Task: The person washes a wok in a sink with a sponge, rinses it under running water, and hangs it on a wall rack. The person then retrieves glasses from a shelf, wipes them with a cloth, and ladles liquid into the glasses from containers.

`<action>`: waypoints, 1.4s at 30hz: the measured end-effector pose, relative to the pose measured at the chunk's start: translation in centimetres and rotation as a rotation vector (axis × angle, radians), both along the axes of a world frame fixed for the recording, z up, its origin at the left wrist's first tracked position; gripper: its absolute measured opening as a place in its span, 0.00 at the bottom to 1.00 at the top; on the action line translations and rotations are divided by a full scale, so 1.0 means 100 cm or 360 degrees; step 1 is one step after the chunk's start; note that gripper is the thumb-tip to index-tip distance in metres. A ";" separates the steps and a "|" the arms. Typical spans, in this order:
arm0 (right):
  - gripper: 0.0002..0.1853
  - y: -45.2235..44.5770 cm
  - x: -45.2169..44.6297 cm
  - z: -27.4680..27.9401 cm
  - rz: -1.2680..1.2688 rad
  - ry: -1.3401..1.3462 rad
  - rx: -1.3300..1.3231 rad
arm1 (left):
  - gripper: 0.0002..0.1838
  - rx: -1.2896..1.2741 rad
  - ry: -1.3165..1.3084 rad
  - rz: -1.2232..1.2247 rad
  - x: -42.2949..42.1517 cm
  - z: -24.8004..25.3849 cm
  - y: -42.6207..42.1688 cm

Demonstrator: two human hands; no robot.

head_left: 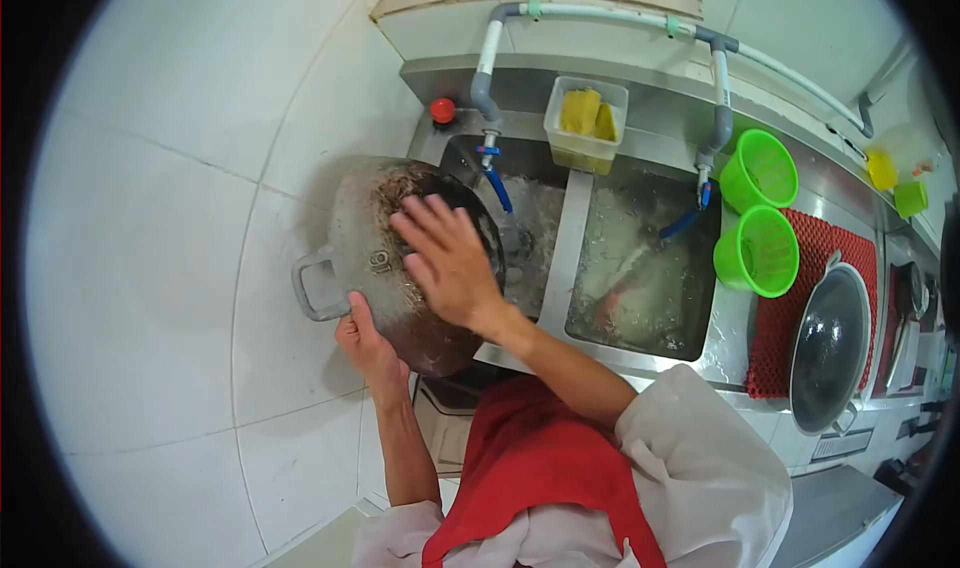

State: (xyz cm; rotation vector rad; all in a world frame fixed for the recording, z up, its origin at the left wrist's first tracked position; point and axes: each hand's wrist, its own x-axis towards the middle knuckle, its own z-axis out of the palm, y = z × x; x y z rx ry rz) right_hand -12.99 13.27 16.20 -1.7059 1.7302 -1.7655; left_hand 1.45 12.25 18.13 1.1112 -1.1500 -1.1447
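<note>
A big grey metal pot (352,208) is tilted over the left basin, its stained, blackened underside turned towards me and a raised number on it. My left hand (370,346) grips the pot's lower side by its loop handle (312,286), thumb on the outside and the other fingers partly hidden. Over the scorched underside lies my right hand (450,263), flat with fingers spread; it appears to touch the metal. Running water and foam show in the left basin (535,218) beside the pot. A blue-handled tap (489,152) stands just behind.
The right basin (635,313) holds cloudy water under a second tap (706,193). Yellow sponges sit in a clear tub (586,158) behind the divider. Two green baskets (757,253), a red mat (815,233) and a dark wok (832,343) are to the right. White tiled wall (160,268) borders the left.
</note>
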 end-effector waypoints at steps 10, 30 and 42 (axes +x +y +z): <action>0.22 0.173 -0.162 -0.334 -0.1955 -0.0857 0.1512 | 0.20 -0.0091 0.0042 0.0047 0.018 -0.001 0.001; 0.17 0.151 -0.164 -0.289 -0.1302 -0.2300 0.1280 | 0.21 -0.0057 0.0077 0.0175 0.014 -0.030 0.004; 0.18 0.003 0.022 -0.005 -0.0157 -0.0294 0.0153 | 0.21 -0.0083 0.0184 0.0218 -0.001 -0.041 0.006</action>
